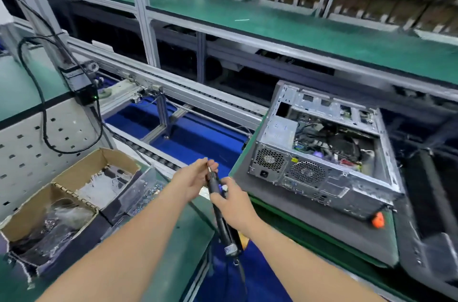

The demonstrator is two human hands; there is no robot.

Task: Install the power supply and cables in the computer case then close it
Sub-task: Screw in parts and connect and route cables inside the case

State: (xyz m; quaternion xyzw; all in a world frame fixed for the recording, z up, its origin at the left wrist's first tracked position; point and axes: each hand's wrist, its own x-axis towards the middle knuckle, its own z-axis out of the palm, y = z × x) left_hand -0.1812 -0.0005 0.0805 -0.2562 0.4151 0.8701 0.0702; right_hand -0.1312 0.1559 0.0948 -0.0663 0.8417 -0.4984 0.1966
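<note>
- Your right hand [233,205] curls around the screwdriver's [224,227] black body, forearm reaching forward.
- Your left hand [190,182] pinches its tip.
- The computer case [322,153] lies open along the grey mat's [309,225] far edge.

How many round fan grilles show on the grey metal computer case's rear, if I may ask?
2: the left fan grille above the black power socket, the right fan grille beside it. Others may be hidden.
</note>
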